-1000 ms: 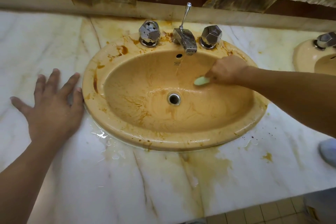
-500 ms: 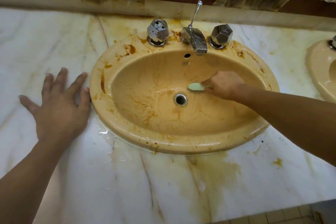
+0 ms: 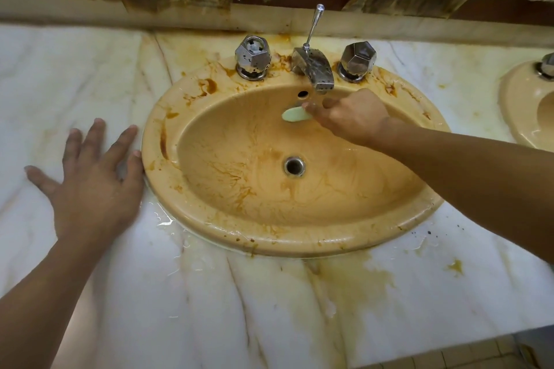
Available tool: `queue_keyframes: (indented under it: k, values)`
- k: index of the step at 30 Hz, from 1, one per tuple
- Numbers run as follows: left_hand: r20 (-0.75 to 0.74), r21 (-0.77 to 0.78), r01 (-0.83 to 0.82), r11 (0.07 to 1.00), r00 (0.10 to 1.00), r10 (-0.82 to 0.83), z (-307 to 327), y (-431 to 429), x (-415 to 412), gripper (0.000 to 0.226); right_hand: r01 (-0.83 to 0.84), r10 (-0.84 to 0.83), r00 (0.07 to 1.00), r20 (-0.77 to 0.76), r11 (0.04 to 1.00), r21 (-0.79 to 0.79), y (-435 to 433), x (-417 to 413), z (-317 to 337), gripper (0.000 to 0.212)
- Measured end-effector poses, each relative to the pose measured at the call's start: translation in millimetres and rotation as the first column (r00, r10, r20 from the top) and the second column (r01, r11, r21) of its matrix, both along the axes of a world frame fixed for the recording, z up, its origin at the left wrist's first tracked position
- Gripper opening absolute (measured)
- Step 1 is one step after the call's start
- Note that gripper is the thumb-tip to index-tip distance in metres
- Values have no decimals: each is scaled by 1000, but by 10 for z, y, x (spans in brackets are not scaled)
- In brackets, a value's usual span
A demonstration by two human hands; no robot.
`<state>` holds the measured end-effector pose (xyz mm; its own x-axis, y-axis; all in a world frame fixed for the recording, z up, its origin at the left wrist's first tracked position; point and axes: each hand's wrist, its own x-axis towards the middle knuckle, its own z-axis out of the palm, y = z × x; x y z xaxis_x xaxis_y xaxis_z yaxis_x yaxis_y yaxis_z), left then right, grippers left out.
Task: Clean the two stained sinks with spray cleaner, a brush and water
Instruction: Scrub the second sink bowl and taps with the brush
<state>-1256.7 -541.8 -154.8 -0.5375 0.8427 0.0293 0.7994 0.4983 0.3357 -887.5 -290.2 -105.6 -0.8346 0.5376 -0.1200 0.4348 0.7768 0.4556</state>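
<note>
The left hand lay flat, fingers spread, gripping nothing, on the marble counter against the sink. The right hand, fingers closed round the pale green brush, had moved from near the drain up the back wall under the spout; the basin stayed stained, so scrubbing looked unfinished. No writing was legible

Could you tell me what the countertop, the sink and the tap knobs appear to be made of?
Countertop: polished marble or a lookalike, white with brown veins.
Sink: glazed ceramic, probably; glossy tan rim with highlights, rust-stained.
Tap knobs: chromed metal, faceted and reflective, spotted with tarnish.
</note>
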Motion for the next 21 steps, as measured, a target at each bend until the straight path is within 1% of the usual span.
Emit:
queue_keyframes:
  k: [1,2,3,4,5,7,9,10,11,12,13,15,16,17,18,19,21]
  values:
    - [6,18,19,1000,1000,-19,-30,8,-33,55,44,-38,992,120,998,-43,-10,55,-27,35]
    - [8,34,40,999,999,-40,-63,18,-69,57,127,-102,960,261,989,-81,-33,129,-60,31]
    - [7,42,55,998,998,-56,-94,24,-95,59,212,-164,926,340,972,-106,-57,197,-65,29]
    - [6,44,60,997,998,-61,-118,27,-111,60,281,-217,907,361,950,-135,-92,232,-25,28]
    - [11,46,55,997,998,-56,-140,29,-116,60,318,-252,903,348,937,-146,-106,239,-1,29]
    - [10,60,37,998,999,-37,-150,30,-109,60,249,-209,933,294,963,-106,-92,198,6,31]
    - [2,53,38,998,999,-38,-155,35,-105,60,149,-142,978,153,988,-38,-69,93,28,40]
    - [3,47,42,998,999,-42,-156,40,-115,61,124,-121,989,84,992,-35,-71,31,54,43]
    - [0,46,45,998,999,-45,-155,39,-126,62,111,-110,993,32,993,-40,-81,-5,62,44]
    - [0,47,43,998,999,-44,-151,34,-130,62,94,-93,995,21,994,-50,-68,-8,48,45]
    - [3,46,41,998,999,-41,-149,28,-127,61,82,-79,995,56,995,-60,-54,22,34,46]
    - [9,41,46,998,999,-46,-154,21,-132,61,134,-118,972,206,989,-64,-111,154,7,42]
    - [6,39,51,998,999,-52,-157,23,-141,61,164,-149,957,249,986,-39,-115,248,36,39]
    - [0,37,56,998,998,-56,-171,27,-148,62,191,-177,952,248,981,-34,-99,338,95,38]
    - [-6,35,57,998,998,-57,-182,28,-147,62,208,-197,959,202,977,-36,-82,438,165,39]
    - [-6,33,50,998,999,-50,-185,32,-143,62,192,-187,975,122,981,-33,-49,546,210,42]
    - [-3,22,33,999,999,-33,-178,48,-138,61,107,-104,993,-62,994,39,6,648,284,44]
